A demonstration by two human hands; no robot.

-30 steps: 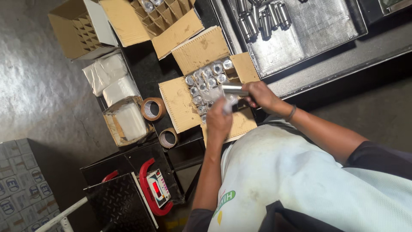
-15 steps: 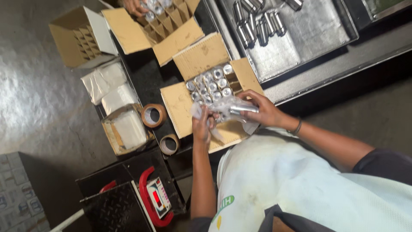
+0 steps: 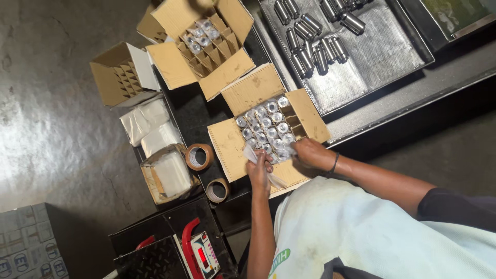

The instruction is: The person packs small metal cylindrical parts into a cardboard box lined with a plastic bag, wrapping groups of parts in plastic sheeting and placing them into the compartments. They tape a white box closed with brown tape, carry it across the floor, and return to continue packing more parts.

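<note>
Left hand (image 3: 260, 172) pinched shut on a clear plastic sleeve (image 3: 268, 175) at the near edge of the open carton (image 3: 268, 129). Right hand (image 3: 308, 153) curled at the last row of wrapped metal cylinders (image 3: 266, 126); cannot tell whether closed on one. Beyond, a tray (image 3: 372, 57) of bare cylinders, two tape rolls (image 3: 199, 156), more divided boxes. Probable risks: sleeve snagging on a cardboard divider, tearing or tipping a neighbouring cylinder; flap folding inward under the wrist.

Factory packing bench: cartons (image 3: 258, 126), metal parts (image 3: 310, 44)
</note>
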